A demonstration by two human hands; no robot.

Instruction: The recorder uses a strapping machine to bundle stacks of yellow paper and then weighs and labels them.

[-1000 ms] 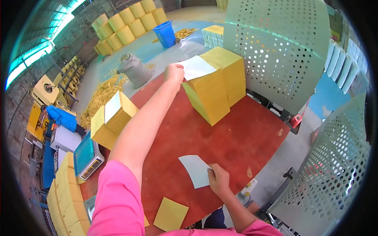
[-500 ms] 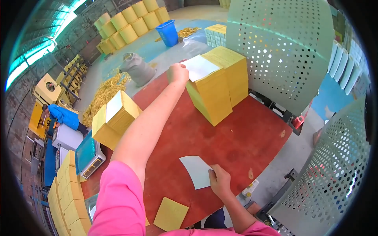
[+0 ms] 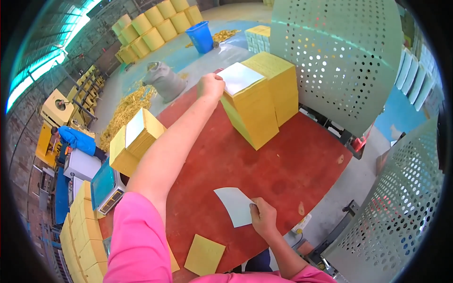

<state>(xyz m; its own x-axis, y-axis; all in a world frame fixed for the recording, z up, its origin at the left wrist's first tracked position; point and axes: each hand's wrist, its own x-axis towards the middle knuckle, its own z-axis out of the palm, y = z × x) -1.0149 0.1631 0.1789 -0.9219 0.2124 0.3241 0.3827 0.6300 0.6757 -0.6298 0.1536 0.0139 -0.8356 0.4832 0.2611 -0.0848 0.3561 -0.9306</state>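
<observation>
My left hand [image 3: 210, 87] reaches far across the red table, its fingers closed at the left edge of a white paper sheet [image 3: 239, 78]. That sheet lies on top of a tall stack of yellow paper [image 3: 252, 111], beside a second stack [image 3: 284, 94]. Nearer to me, my right hand [image 3: 263, 214] pinches the right edge of another white sheet [image 3: 234, 206], which is held slightly curved above the table. A square yellow sheet or thin pad [image 3: 205, 254] lies at the near edge. My left forearm partly hides lower yellow stacks [image 3: 123, 158], one with a white strip on top.
The red table [image 3: 292, 165] borders perforated metal guards [image 3: 330, 61] on the right. A scale [image 3: 106, 188] and more yellow stacks [image 3: 85, 236] stand left. Beyond are a grey sack [image 3: 165, 85], yellow shreds, a blue bin [image 3: 201, 37], yellow rolls and a person in blue [image 3: 78, 140].
My left hand has shifted slightly left and down at the white sheet's edge, and my left arm has moved a little left. My right hand with its sheet stays nearly still.
</observation>
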